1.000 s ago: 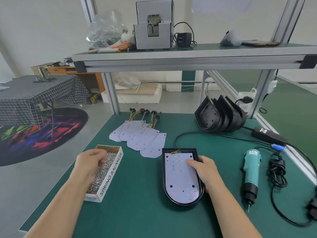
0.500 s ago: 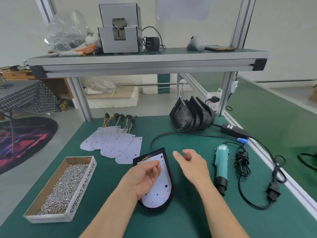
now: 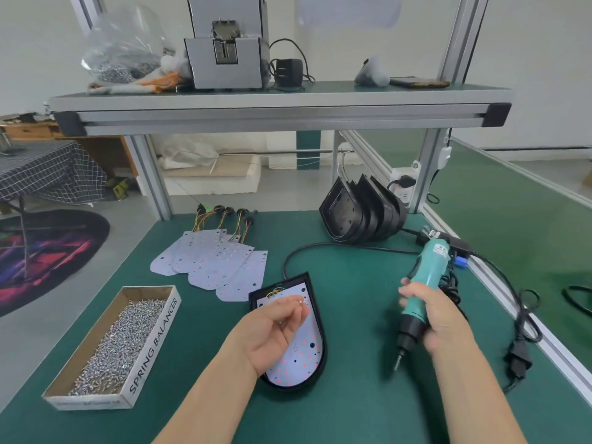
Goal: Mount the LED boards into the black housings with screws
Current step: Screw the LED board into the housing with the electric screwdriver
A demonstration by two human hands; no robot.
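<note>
The black teardrop housing (image 3: 324,354) lies flat on the near middle of your green bench mat (image 3: 352,411), with a white, red-dotted LED board (image 3: 304,354) seated inside it. Your left hand (image 3: 272,328) hovers palm-up over the board, fingertips pinching a small screw (image 3: 299,302). Your right hand (image 3: 439,318), just right of the housing, grips the teal electric screwdriver (image 3: 426,283) bit-down. The cardboard box of screws (image 3: 118,344) sits left, with spare boards (image 3: 217,261) and stacked housings (image 3: 362,216) farther off.

"SPRING BALANCER" runs in black capitals along the side of the cardboard screw box (image 3: 153,344); "12V" is printed on the LED board (image 3: 301,344) in the near housing
</note>
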